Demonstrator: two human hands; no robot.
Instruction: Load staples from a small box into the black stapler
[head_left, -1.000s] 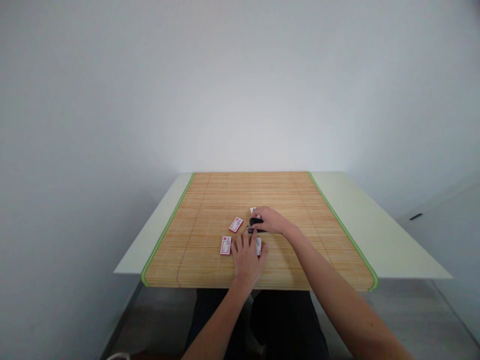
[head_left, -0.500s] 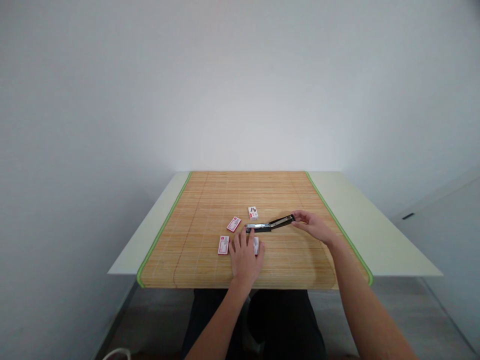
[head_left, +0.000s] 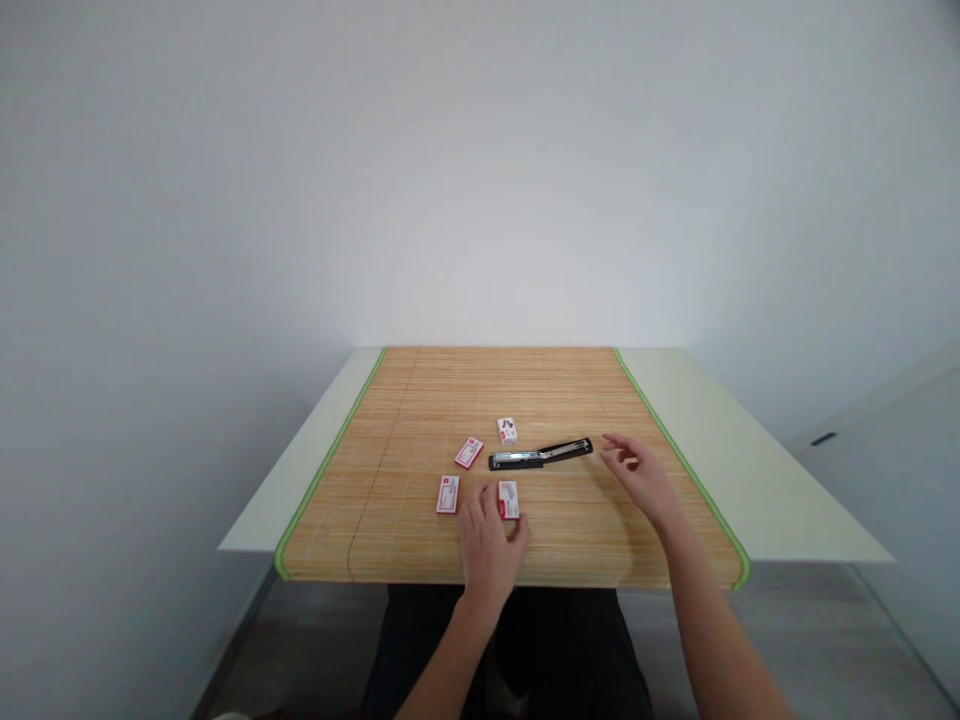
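A black stapler lies swung fully open and flat on the bamboo mat. Several small red-and-white staple boxes surround it: one just behind it, one to its left, one nearer me on the left, and one in front. My left hand rests flat on the mat, fingers apart, touching the front box. My right hand hovers just right of the stapler's tip, fingers loosely spread, holding nothing.
The mat has green edging and covers the middle of a pale table, whose bare strips show left and right. A plain white wall stands behind. The table's near edge is close to my body.
My right hand swung the stapler open, laid it flat and let go, drawing back to the right. My left hand slid back toward me, off the stapler's base.
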